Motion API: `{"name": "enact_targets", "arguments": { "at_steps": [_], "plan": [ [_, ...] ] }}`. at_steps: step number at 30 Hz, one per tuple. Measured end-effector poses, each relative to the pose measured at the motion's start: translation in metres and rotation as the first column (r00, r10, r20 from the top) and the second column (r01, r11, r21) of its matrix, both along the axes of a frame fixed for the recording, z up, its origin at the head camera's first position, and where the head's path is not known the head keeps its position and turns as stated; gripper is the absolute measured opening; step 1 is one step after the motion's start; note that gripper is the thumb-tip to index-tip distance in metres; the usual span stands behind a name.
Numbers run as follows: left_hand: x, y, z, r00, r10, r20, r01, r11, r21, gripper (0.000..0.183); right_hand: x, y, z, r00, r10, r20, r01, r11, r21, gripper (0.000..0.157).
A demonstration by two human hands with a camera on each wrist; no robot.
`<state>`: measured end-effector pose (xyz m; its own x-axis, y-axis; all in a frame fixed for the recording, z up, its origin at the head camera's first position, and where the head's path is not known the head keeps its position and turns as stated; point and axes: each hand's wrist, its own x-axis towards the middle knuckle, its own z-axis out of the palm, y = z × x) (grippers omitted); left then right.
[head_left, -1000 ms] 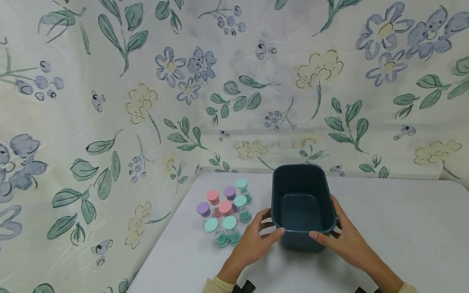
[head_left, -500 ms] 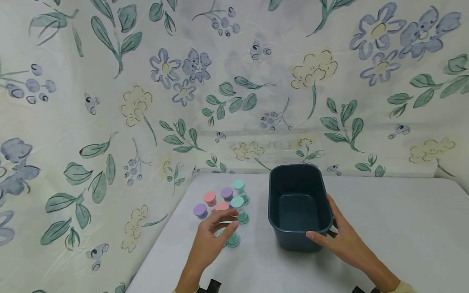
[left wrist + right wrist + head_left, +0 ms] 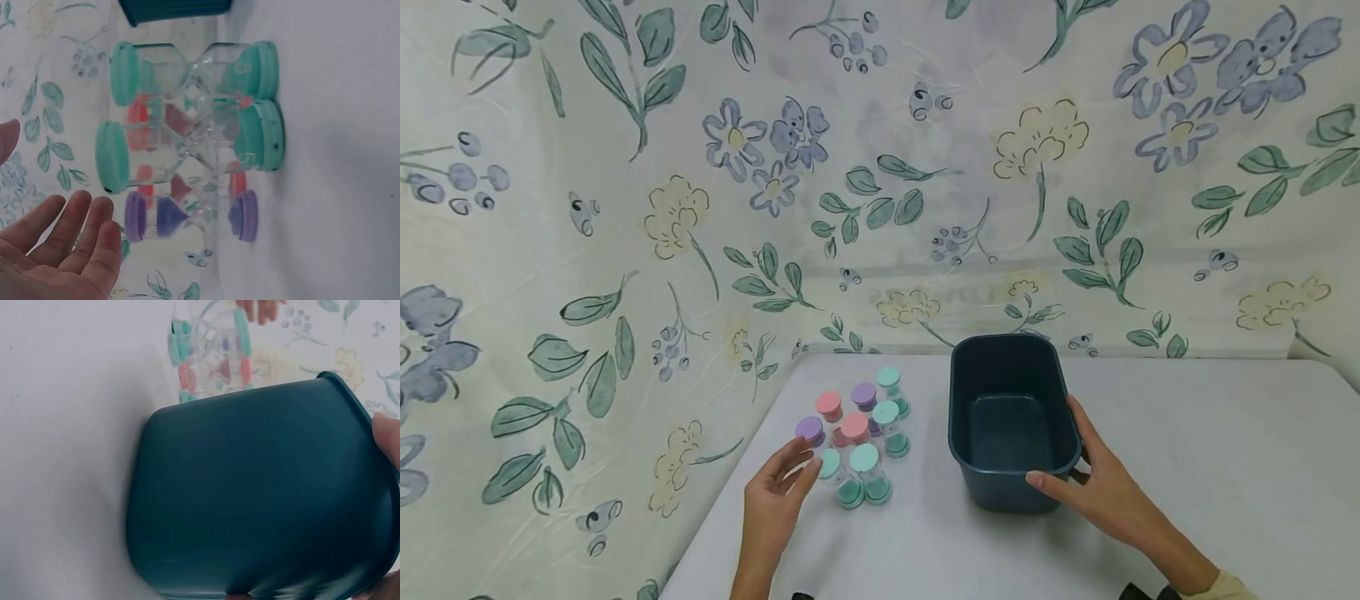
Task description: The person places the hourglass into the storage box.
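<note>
Several small sand timers with teal, pink and purple caps stand upright in a cluster left of the middle of the table. My left hand [image 3: 773, 500] hovers at the cluster's left side, fingers loosely bent, holding nothing. Its fingertips come near a purple-capped sand timer [image 3: 244, 215] and a teal-capped sand timer [image 3: 112, 156]; the left wrist view shows a gap. A deep dark teal plastic bin [image 3: 1015, 492] stands right of them with nothing seen inside. My right hand [image 3: 1101, 496] grips its near right corner, thumb over the front rim and fingers along the side, partly hidden.
Everything stands on a white table [image 3: 1217, 467]. A floral cloth [image 3: 865, 250] hangs behind it and along the left side. The bin is right of the sand timers, with a strip of bare table between.
My left hand has let go of the bin's left side and moved left, past the front of the sand timers, to their left side. My right hand keeps its hold on the bin.
</note>
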<state>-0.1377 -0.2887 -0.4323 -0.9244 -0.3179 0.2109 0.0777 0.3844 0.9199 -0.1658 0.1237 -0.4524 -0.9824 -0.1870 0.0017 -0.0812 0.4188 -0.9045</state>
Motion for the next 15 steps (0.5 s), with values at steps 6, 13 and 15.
{"name": "enact_targets", "arguments": {
  "at_steps": [6,13,15],
  "plan": [
    [-0.003,-0.005,-0.016,0.996,0.039,0.086,-0.035,0.998,-0.052,0.068,-0.001,0.001,0.002,1.0,-0.001,-0.005,0.001,1.0,0.007,0.121],
    [-0.004,-0.006,-0.026,0.987,-0.003,0.159,0.008,1.0,-0.027,0.078,0.0,0.0,0.002,1.0,0.003,0.004,-0.003,1.0,-0.014,0.121],
    [-0.005,-0.006,-0.028,0.986,-0.013,0.168,0.016,1.0,-0.016,0.079,0.0,0.0,0.002,1.0,0.001,0.002,-0.001,1.0,-0.012,0.12]
  ]
}}
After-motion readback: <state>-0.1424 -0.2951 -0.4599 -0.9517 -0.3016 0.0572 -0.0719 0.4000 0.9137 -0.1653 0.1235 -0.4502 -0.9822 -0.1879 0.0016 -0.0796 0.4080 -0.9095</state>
